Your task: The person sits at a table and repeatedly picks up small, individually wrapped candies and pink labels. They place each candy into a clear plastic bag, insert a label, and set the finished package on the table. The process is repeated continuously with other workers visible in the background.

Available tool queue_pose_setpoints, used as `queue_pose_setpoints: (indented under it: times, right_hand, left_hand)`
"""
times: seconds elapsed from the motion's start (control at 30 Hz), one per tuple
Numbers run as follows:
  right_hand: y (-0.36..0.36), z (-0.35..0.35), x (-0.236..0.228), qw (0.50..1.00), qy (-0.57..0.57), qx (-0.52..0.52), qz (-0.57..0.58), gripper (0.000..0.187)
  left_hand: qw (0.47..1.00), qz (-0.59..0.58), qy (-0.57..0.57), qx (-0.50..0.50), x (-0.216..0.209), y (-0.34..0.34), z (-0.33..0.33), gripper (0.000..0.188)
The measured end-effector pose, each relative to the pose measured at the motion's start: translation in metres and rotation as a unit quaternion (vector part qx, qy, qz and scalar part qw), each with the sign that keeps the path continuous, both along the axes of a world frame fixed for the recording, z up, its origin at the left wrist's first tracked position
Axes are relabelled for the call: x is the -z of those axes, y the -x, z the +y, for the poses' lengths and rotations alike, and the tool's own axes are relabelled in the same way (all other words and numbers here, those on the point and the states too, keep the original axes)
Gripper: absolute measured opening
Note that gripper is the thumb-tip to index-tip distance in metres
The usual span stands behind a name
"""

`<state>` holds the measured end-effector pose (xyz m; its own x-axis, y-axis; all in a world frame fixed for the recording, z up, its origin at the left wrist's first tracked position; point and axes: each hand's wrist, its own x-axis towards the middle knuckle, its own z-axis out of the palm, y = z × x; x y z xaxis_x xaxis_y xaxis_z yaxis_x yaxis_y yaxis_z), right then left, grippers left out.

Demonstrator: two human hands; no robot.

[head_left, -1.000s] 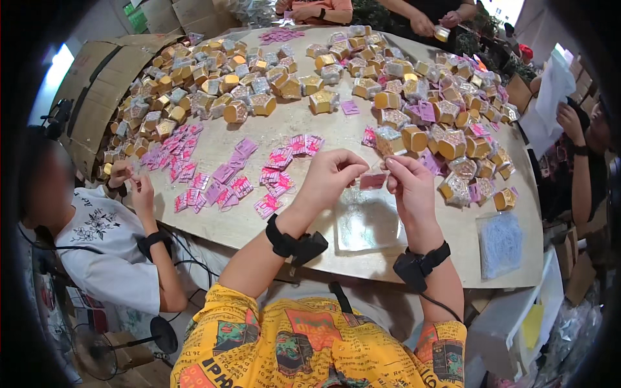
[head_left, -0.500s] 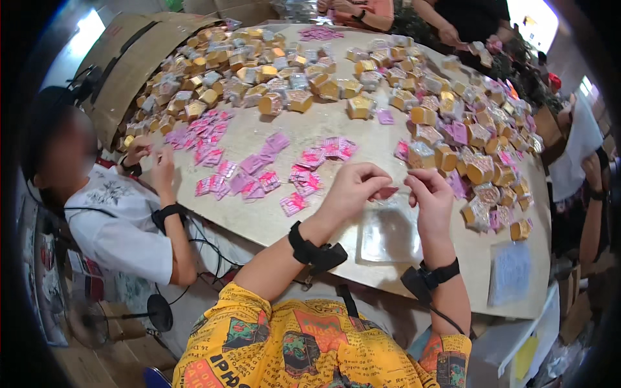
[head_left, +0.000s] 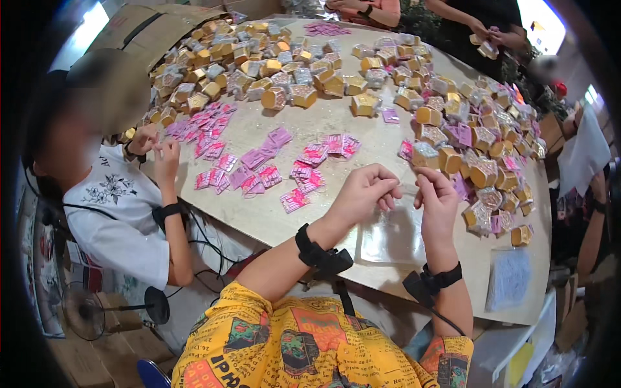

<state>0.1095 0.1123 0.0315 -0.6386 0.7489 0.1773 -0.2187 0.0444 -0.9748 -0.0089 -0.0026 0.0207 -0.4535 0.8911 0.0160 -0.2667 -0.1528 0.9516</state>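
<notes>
My left hand (head_left: 369, 193) and my right hand (head_left: 437, 197) are raised over the near table edge, a small gap between them. Both have thumb and fingers pinched together. Something thin and clear seems to stretch between the fingertips, too faint to make out. Below them on the table lies a flat clear plastic bag (head_left: 388, 240). Left of my left hand are small pink printed packets (head_left: 295, 199) in loose clusters. To the right of my right hand sits a heap of gold, many-sided boxes (head_left: 483, 171) in clear wrap, with pink packets among them.
Another heap of gold boxes (head_left: 259, 68) covers the far left of the table (head_left: 336, 242), beside a large cardboard carton (head_left: 132, 35). A stack of clear bluish sheets (head_left: 509, 278) lies at the right corner. A co-worker (head_left: 116, 213) sits at left; others work across the table.
The dark reddish bit at my left fingertips no longer shows, and that hand's fingers have curled more. My right hand has shifted slightly right. The view has moved a little.
</notes>
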Motion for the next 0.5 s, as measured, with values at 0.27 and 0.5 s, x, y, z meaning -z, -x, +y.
queue_pose_setpoints:
  times: [0.27,0.5]
  right_hand:
    - [-0.0112,-0.0001,-0.0027,0.987,-0.130,-0.053,-0.079,0.011]
    - [-0.0081,-0.0007,0.0030,0.990,-0.101,-0.060,-0.074,0.014]
  left_hand:
    - [1.000,0.014,-0.015,0.006,-0.0036,-0.0010,0.0030,0.015]
    - [0.999,-0.016,-0.034,-0.015,-0.0023,-0.0028,0.0028,0.013]
